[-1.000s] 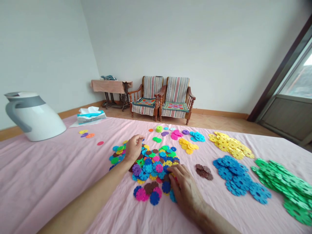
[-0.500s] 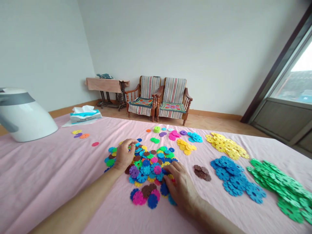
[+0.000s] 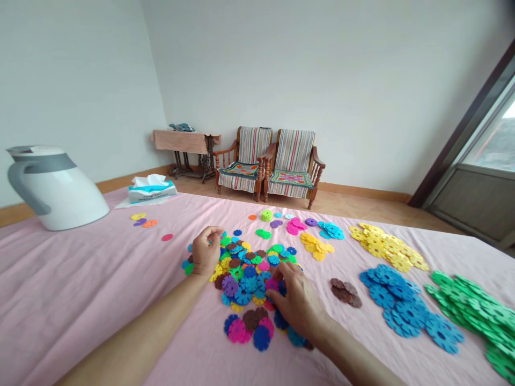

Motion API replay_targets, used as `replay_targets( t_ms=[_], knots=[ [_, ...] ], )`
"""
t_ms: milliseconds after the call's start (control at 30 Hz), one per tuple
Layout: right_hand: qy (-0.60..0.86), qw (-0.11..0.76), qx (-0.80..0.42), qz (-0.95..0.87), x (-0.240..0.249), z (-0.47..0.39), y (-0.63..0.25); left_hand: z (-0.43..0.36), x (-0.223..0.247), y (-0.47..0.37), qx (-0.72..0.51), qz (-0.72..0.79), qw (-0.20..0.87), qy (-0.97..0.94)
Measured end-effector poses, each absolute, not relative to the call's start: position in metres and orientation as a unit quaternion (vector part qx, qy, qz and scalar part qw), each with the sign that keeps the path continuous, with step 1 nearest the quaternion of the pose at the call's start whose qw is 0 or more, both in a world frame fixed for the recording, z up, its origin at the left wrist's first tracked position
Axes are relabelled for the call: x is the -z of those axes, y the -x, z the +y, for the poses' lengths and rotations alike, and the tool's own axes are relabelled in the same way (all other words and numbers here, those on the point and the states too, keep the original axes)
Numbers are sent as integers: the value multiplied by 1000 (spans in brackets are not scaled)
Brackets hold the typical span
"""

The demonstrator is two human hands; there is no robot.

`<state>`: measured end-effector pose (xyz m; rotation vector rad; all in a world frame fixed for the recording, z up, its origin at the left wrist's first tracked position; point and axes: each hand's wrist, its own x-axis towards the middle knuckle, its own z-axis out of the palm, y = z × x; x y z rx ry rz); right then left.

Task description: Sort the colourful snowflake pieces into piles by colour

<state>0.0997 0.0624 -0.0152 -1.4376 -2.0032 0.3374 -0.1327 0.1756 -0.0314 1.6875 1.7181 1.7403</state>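
White walls, 2 striped armchairs (image 3: 269, 166), window (image 3: 488, 139) rt.

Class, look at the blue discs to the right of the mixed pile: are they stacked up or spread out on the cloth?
Spread out. The blue discs lie flat in a loose, overlapping patch on the pink cloth, not a stack.

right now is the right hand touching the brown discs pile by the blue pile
Apart. The head view shows bare pink cloth between the right hand and the brown discs; the hand lies on the mixed pile.
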Motion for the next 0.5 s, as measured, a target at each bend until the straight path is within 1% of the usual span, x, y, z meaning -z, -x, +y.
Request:
replay_targets(
  t_ms=[167,233,367,500],
  knots=[
    [543,366,-238,-717,18,66,-106,179,36,135,-586,579,103,-557],
    [541,387,-255,-702,15,73,-113,179,37,135,-586,579,108,-557],
    [565,419,-213,-678,10,109,-139,178,36,134,-588,579,113,-553],
    [652,422,-160,-609,9,164,-168,177,34,133,-589,582,113,-549]
  ],
)
